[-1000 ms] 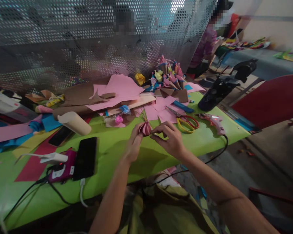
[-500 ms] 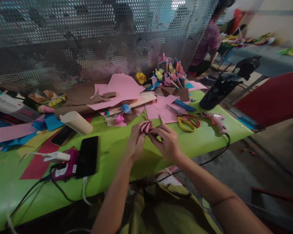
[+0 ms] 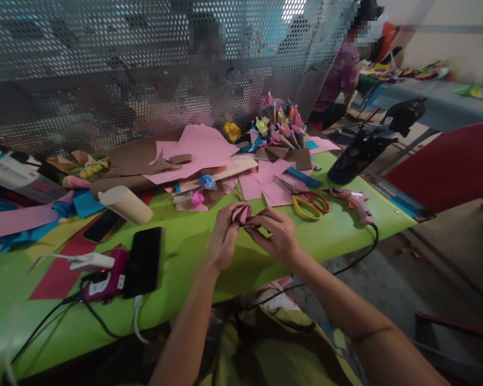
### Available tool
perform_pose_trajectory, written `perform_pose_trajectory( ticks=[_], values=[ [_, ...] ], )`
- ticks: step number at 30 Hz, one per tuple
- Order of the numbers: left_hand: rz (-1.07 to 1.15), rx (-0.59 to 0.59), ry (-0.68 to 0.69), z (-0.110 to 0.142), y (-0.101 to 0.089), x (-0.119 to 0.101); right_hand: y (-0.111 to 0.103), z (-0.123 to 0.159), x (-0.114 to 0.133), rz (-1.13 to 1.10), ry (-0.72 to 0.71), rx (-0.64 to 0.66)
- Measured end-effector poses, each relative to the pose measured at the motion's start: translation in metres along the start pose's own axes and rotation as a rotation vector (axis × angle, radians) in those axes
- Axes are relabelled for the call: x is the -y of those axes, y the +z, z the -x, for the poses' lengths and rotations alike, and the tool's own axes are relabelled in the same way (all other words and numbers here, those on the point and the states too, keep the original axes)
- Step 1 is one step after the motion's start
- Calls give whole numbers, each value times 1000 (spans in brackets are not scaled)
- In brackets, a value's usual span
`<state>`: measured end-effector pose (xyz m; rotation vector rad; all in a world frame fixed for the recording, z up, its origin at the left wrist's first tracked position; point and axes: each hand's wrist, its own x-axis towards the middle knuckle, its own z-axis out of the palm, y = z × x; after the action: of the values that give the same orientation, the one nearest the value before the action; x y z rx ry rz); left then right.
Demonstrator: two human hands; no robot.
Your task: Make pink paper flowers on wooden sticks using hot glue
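Between my two hands, just above the front of the green table, is a small folded pink paper flower. My left hand is closed around its left side. The fingertips of my right hand pinch its right lower edge; exactly what they press is too small to make out. Right of the hands lie scissors with yellow and red handles. Farther right rests a pink glue gun with a lit red light. Pink paper pieces lie behind the hands.
Finished-looking paper flowers are heaped at the back. A dark bottle stands at the right. On the left are a cardboard roll, a phone and a purple power strip with cables. A person sits beyond the perforated metal panel.
The pink paper flower has turned slightly between my fingers, and my right fingertips have shifted a little along it. The view has moved very slightly; other things stay in place.
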<state>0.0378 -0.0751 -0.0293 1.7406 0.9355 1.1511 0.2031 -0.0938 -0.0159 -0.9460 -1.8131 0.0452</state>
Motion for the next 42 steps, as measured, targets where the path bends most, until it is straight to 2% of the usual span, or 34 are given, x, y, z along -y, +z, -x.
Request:
perform_pose_trajectory(
  ticks=[6,14,18,21,25,29,33,38,42],
  values=[
    [-82,9,19,-1,-1,-3,4,4,0,59,19,-35],
    [26,3,-4,-1,1,2,2,0,-2,117,-70,35],
    [135,-20,-55,-3,3,4,1,5,-2,52,-41,-57],
    [225,-43,-116,-4,2,0,-3,9,2,-93,77,-131],
    [274,-48,-199,-6,0,-5,-11,9,2,-334,329,-147],
    [324,-47,-231,-6,-2,-1,-15,6,-5,-579,523,-222],
    [376,-69,-239,-6,-2,3,-12,6,-11,-660,643,-208],
    [410,-12,-223,-6,-1,2,1,9,-12,-561,595,-34],
    [404,24,-277,-3,-1,3,14,9,-12,-411,482,5]
  ],
)
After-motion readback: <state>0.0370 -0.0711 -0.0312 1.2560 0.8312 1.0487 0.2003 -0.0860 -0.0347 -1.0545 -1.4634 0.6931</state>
